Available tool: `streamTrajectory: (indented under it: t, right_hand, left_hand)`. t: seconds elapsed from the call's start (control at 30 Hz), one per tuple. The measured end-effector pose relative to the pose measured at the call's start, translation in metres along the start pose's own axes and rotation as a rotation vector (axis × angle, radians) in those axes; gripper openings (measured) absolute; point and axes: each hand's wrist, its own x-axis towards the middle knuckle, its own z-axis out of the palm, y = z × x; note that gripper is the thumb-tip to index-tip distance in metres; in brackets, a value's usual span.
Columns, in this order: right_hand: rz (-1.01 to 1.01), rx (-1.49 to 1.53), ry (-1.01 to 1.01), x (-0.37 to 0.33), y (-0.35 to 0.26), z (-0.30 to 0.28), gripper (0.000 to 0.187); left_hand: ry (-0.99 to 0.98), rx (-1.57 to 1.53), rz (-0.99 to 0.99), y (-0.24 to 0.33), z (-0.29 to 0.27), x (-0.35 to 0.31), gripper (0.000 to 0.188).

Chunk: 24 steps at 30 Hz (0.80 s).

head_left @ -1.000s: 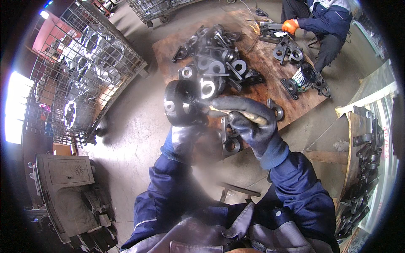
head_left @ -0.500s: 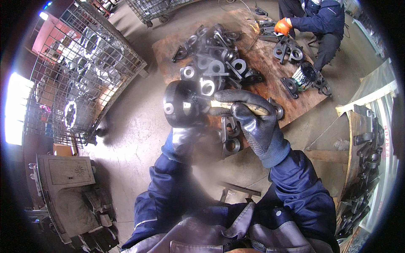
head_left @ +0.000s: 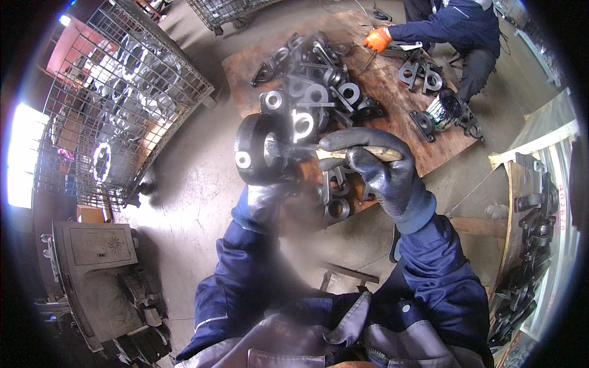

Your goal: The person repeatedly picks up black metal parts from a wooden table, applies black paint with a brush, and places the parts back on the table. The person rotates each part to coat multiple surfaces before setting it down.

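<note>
My left hand, in a glove, is closed under a round black metal bracket with a large bore, holding it up in front of me. In my black-gloved right hand is a paintbrush with a pale wooden handle, gripped between fingers and thumb. Its dark bristles point left, at the bracket's bore; a blur around the tip hides whether they touch. Just beyond lies a heap of ring-ended metal brackets, some black and some grey, on a brown wooden board.
An open can with dark smears stands on the board's right side among several brackets. Across the board sits another person with an orange glove. A wire cage of metal parts stands left, a grey cabinet lower left, black brackets right.
My right hand and the paintbrush have shifted slightly right, away from the bracket. The bracket has turned a little, showing more of its bore. The other person's orange glove has moved left.
</note>
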Motion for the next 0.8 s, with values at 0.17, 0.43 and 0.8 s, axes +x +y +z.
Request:
streamTrajectory:
  t: [0.17,0.43,0.8]
  right_hand:
    - [0.07,-0.059,0.003,-0.001,-0.002,0.006,0.024]
    - [0.402,0.153,0.149,-0.007,-0.008,0.016,0.03]
    - [0.425,0.741,0.363,-0.012,0.002,0.027,0.039]
  left_hand:
    - [0.117,-0.04,-0.154,-0.003,-0.003,-0.001,0.027]
    - [0.297,0.086,-0.155,-0.005,0.011,-0.001,0.049]
    - [0.116,0.08,0.014,-0.008,0.005,0.004,0.028]
